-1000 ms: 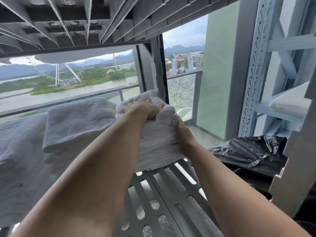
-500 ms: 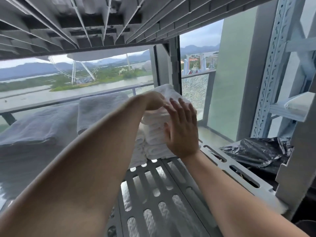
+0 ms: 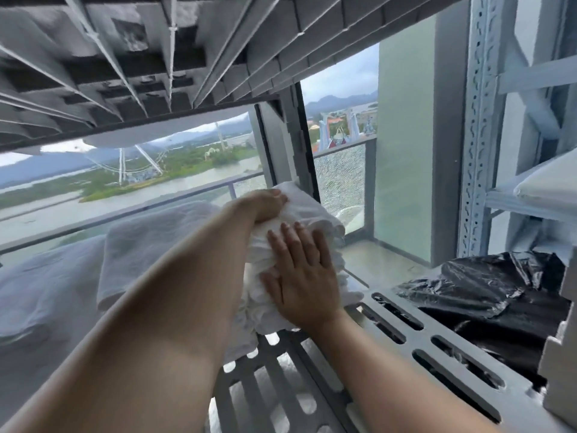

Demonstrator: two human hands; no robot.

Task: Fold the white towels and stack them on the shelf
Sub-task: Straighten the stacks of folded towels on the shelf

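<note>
Your left hand [image 3: 263,204] grips the towels [image 3: 312,212] on top; right hand [image 3: 304,278] presses flat. Shelf [image 3: 449,345] bare at 6; bag [image 3: 487,285] at 3.

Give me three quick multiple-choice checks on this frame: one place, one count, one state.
1. Where does the black plastic bag lie relative to the towel stack?
A) left B) right C) on top
2. How many hands touch the stack?
A) none B) one C) two
3. The right hand is:
A) flat, fingers straight B) a fist C) pinching a corner

Answers:
1. B: the bag shows right of the stack, past the slotted shelf edge.
2. C: the left hand lies on top, and the right hand is against the front.
3. A: its palm presses the stack's front.
</note>
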